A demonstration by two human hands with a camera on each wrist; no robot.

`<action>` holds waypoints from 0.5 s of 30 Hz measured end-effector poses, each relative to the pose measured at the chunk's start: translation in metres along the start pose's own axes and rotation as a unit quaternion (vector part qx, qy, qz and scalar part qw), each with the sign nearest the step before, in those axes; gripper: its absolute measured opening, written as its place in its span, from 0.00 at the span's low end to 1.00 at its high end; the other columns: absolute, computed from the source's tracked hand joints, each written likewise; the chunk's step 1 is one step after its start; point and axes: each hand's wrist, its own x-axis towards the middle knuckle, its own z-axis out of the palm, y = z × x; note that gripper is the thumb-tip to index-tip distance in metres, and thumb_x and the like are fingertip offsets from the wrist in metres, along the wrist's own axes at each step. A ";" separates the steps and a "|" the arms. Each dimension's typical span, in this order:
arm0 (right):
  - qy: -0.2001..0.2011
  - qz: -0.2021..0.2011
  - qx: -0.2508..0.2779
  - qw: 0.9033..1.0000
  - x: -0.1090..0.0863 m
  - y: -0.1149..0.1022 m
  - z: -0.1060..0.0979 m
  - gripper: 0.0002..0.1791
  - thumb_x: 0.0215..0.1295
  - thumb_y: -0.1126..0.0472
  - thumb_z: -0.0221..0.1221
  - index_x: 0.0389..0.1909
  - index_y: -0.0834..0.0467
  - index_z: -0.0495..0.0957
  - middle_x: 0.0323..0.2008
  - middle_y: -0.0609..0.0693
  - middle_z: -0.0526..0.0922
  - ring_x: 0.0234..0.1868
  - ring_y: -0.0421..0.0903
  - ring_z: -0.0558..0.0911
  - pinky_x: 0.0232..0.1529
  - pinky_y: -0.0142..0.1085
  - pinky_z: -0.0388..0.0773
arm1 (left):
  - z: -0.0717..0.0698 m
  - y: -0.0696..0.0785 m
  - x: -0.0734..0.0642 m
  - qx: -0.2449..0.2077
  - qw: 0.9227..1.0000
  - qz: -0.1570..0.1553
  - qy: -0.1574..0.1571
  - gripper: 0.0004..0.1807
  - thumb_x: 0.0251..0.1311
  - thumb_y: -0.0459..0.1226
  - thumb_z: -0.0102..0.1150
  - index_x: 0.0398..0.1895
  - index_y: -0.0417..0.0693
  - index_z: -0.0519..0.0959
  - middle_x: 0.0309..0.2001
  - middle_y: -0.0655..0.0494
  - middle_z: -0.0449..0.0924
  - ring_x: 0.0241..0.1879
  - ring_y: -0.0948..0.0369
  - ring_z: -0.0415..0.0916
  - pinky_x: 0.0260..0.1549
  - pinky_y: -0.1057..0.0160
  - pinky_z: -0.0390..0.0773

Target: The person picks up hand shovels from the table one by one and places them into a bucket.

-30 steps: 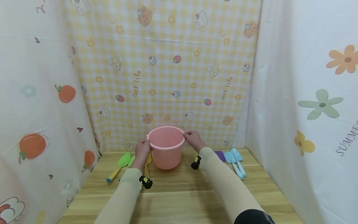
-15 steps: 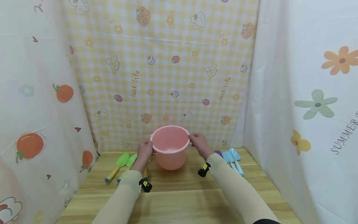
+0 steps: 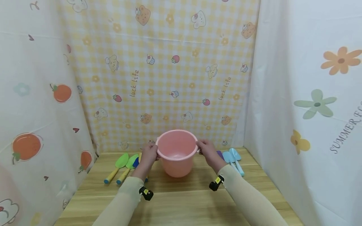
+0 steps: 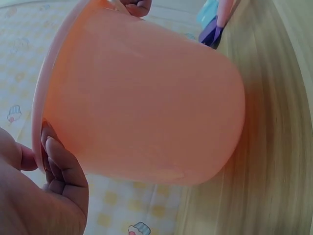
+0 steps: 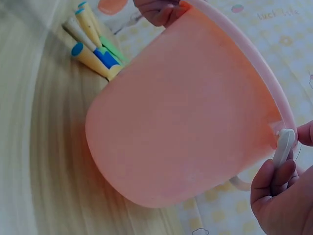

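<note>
A pink plastic bucket (image 3: 177, 168) stands upright between my two hands, its mouth upward. My left hand (image 3: 149, 153) pinches its rim on the left, thumb outside and the fingers curled under the lip, as the left wrist view shows. On the opposite side my right hand (image 3: 210, 153) grips the rim beside the white end of the bucket's handle (image 5: 283, 147). The bucket's base is close to the wooden table (image 3: 181, 207); whether it touches is hard to tell. The inside that shows in the head view is bare pink.
To the left lie toy shovels with green blades (image 3: 122, 160) and yellow handles, and one with a blue blade (image 3: 136, 162). Light blue shovels (image 3: 228, 156) and a purple piece (image 3: 219, 153) lie to the right. Patterned curtains (image 3: 169, 78) enclose the table's back and sides.
The bucket has moved to the right and nearer to me, with both hands holding its rim. More of the shovels on the left now shows.
</note>
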 end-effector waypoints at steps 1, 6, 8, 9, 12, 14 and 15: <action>-0.004 0.002 0.003 1.000 -0.003 0.001 -0.001 0.15 0.81 0.57 0.61 0.39 0.66 0.83 0.34 0.49 0.83 0.36 0.46 0.77 0.40 0.37 0.79 | 0.000 0.000 -0.002 0.000 1.000 -0.002 -0.003 0.17 0.79 0.36 0.47 0.56 0.31 0.80 0.30 0.50 0.80 0.27 0.62 0.78 0.28 0.70 0.82; -0.013 0.010 0.010 1.000 -0.017 0.003 -0.007 0.17 0.82 0.55 0.61 0.31 0.59 0.78 0.33 0.49 0.82 0.34 0.46 0.75 0.40 0.38 0.77 | 0.001 0.003 -0.008 0.000 1.000 0.002 -0.011 0.19 0.79 0.37 0.47 0.59 0.30 0.79 0.32 0.49 0.80 0.28 0.61 0.77 0.29 0.68 0.82; -0.013 0.009 0.012 1.000 -0.022 0.004 -0.008 0.18 0.82 0.56 0.61 0.28 0.57 0.76 0.32 0.48 0.81 0.33 0.45 0.75 0.39 0.37 0.76 | 0.001 0.005 -0.010 -0.001 1.000 0.005 -0.014 0.19 0.78 0.37 0.47 0.57 0.31 0.80 0.31 0.50 0.79 0.28 0.61 0.77 0.30 0.67 0.81; -0.012 0.009 0.015 1.000 -0.024 0.004 -0.009 0.18 0.82 0.56 0.61 0.28 0.57 0.76 0.32 0.48 0.81 0.33 0.45 0.75 0.39 0.37 0.76 | 0.002 0.005 -0.012 -0.001 1.000 0.006 -0.017 0.18 0.79 0.37 0.46 0.56 0.31 0.80 0.31 0.50 0.79 0.28 0.60 0.76 0.30 0.67 0.81; -0.006 0.013 0.022 1.000 -0.032 0.006 -0.011 0.16 0.82 0.57 0.61 0.30 0.59 0.78 0.30 0.48 0.80 0.31 0.45 0.74 0.36 0.36 0.75 | 0.003 0.005 -0.015 -0.001 1.000 0.003 -0.025 0.17 0.79 0.38 0.46 0.51 0.31 0.79 0.31 0.51 0.78 0.29 0.60 0.76 0.31 0.66 0.80; 0.000 0.018 0.027 0.999 -0.036 0.006 -0.012 0.15 0.82 0.56 0.61 0.33 0.60 0.80 0.31 0.48 0.81 0.31 0.44 0.74 0.35 0.35 0.75 | 0.004 0.004 -0.018 -0.001 1.000 -0.004 -0.026 0.17 0.79 0.39 0.46 0.49 0.32 0.79 0.30 0.51 0.78 0.29 0.60 0.76 0.31 0.66 0.80; 0.002 0.019 0.028 0.999 -0.038 0.007 -0.012 0.15 0.82 0.56 0.62 0.35 0.62 0.81 0.31 0.48 0.81 0.31 0.44 0.75 0.35 0.35 0.76 | 0.005 0.003 -0.019 0.001 1.000 -0.008 -0.026 0.17 0.79 0.39 0.46 0.50 0.33 0.79 0.31 0.51 0.79 0.30 0.59 0.76 0.31 0.66 0.80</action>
